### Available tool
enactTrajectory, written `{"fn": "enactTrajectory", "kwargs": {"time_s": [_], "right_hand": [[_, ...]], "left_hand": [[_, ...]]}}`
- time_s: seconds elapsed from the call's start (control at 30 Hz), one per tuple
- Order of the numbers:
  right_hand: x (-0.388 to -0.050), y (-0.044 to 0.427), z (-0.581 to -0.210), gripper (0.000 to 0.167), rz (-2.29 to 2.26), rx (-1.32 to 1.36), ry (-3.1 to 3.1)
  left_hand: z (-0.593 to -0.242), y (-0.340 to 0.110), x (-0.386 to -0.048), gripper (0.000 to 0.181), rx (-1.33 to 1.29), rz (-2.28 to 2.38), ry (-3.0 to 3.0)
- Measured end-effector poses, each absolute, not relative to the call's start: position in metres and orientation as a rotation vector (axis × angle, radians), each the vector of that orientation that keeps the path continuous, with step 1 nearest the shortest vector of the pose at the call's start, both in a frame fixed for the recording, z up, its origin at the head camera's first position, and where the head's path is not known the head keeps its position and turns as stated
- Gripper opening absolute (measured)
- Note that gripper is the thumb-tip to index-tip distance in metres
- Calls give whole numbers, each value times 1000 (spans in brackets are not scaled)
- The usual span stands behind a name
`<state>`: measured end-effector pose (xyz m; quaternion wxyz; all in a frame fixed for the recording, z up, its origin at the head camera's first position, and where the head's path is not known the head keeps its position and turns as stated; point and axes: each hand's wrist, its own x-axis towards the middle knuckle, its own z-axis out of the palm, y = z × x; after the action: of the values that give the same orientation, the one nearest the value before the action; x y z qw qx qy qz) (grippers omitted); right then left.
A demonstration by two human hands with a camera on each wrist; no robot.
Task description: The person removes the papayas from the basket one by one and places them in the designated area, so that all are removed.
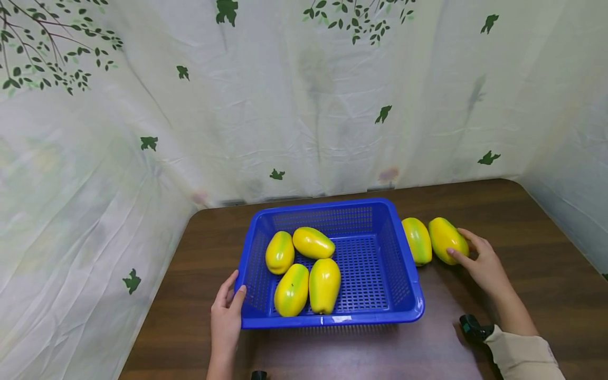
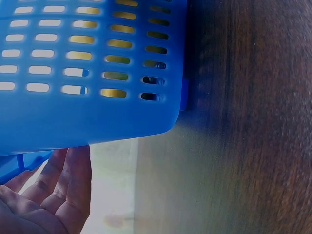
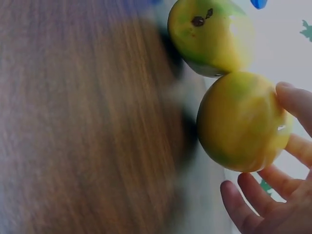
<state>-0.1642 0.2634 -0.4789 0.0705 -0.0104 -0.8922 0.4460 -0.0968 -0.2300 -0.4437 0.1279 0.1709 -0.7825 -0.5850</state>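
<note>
A blue perforated basket (image 1: 332, 320) holds several yellow-green fruits, among them one (image 1: 324, 286) near its front. My left hand (image 1: 226, 316) grips the basket's left rim, thumb above; in the left wrist view the fingers of this hand (image 2: 63, 195) reach under the rim of the basket (image 2: 87, 119). Right of the basket, two more fruits lie on the table. My right hand (image 1: 486, 269) holds the outer fruit (image 1: 447, 241) between thumb and fingers, from its right side. The right wrist view shows that hand (image 3: 280, 195) around the fruit (image 3: 243, 122), which touches its neighbour (image 3: 212, 36).
The inner fruit (image 1: 418, 241) lies close against the basket's right wall. Brown wooden table (image 1: 537, 248) surface extends around the basket. Behind and beside it hangs a pale cloth (image 1: 313, 105) with green leaf prints. A black device (image 1: 473, 328) is on the right wrist.
</note>
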Motion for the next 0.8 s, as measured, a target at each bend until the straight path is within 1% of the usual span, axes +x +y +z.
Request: {"fn": "enactTrajectory", "kwargs": {"time_s": [0.33,0.57,0.8], "right_hand": [[-162,260,-469,63,1365,-14,-2638],[-159,257,-455,63,1381,7,-2591],[-159,249,-441,58,1359,50,-2481]], "left_hand": [[-443,-230,-96,37,504,-1710,-2278],[-443,-230,-96,38,504,-1712,-2281],[-443,-230,-96,37,501,-1719,-2273]]}}
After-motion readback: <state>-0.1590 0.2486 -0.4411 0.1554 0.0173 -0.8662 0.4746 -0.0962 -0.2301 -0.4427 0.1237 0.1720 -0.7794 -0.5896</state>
